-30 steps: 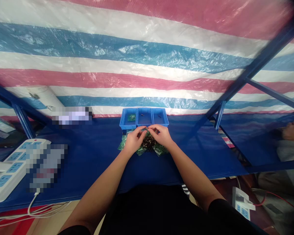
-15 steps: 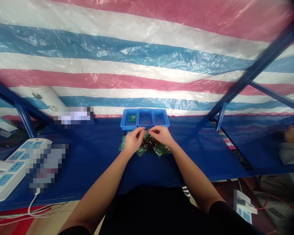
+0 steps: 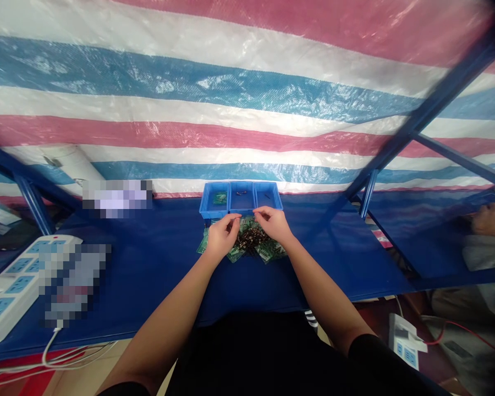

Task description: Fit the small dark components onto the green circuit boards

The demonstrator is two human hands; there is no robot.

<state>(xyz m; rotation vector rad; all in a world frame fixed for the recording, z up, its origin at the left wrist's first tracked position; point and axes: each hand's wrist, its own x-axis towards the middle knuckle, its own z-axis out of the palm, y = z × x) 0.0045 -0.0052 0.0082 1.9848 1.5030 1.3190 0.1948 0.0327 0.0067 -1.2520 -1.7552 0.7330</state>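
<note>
My left hand (image 3: 223, 237) is over the left side of a pile, thumb and forefinger pinched together. Opposite it, my right hand (image 3: 273, 223) also pinches, its fingertips close to the front rim of the middle and right bins. Whatever either pinch holds is too small to make out. Beneath the hands lie several green circuit boards (image 3: 268, 251) around a heap of small dark brown parts (image 3: 251, 240). Just behind stand three joined blue bins (image 3: 242, 210). Green pieces (image 3: 220, 197) are in the left bin; small dark parts (image 3: 241, 192) lie in the middle one, and a thin dark piece (image 3: 267, 196) in the right.
A white power strip (image 3: 22, 280) and a blurred-out object (image 3: 76, 286) with a cable are at the left. Another blurred item (image 3: 119, 198) sits at the back left. Blue metal posts (image 3: 368, 193) frame the table (image 3: 334, 264). A co-worker's hand (image 3: 493, 217) shows far right.
My right hand has risen slightly toward the bins, and the gap between my two hands has widened. My left hand stays over the pile. The view has shifted a little.
</note>
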